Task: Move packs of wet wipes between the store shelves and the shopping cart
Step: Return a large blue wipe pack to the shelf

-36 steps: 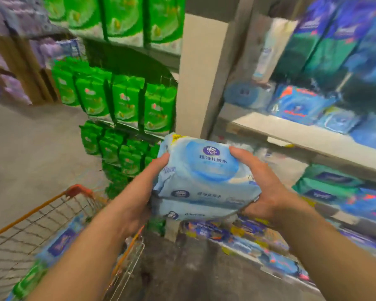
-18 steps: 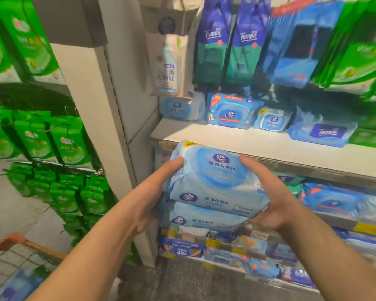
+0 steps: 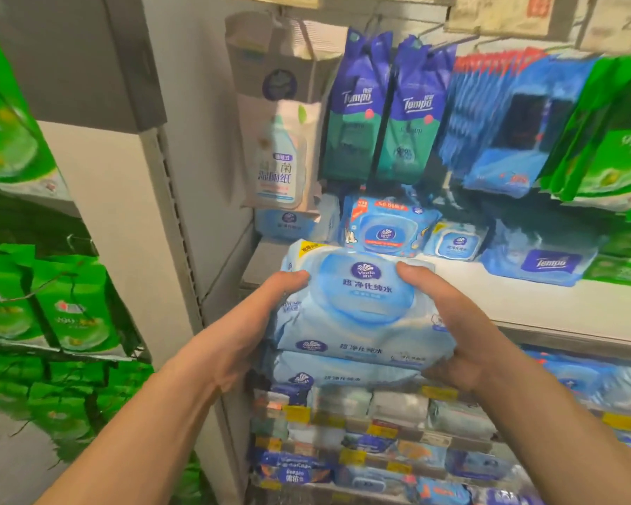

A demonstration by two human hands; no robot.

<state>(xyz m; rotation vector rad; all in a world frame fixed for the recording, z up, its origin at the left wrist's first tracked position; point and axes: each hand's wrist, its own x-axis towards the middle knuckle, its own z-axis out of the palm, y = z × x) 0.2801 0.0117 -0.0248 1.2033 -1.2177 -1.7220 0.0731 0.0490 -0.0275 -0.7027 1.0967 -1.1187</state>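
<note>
Two pale blue packs (image 3: 361, 322) with a deeper blue oval lid, white lettering and a yellow corner tag are held above the white shelf (image 3: 525, 304). At the shelf's back edge, a blue pack (image 3: 387, 231) trimmed in orange-red is seen, and a blue Tempo pack (image 3: 540, 262) with a dark blue label. Purple-and-teal bags (image 3: 383, 111) are hung above. Green bags (image 3: 44, 304) with white patches are shown at left.

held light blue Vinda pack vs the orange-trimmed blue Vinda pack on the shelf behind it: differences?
The held light blue soft wet-wipe pack is gripped between the left hand and right hand, on top of a second like pack; the orange-trimmed blue wet-wipe pack rests on the white shelf. The held one looks larger and pale; the shelf one has orange print. Both carry a round Vinda logo.
</note>
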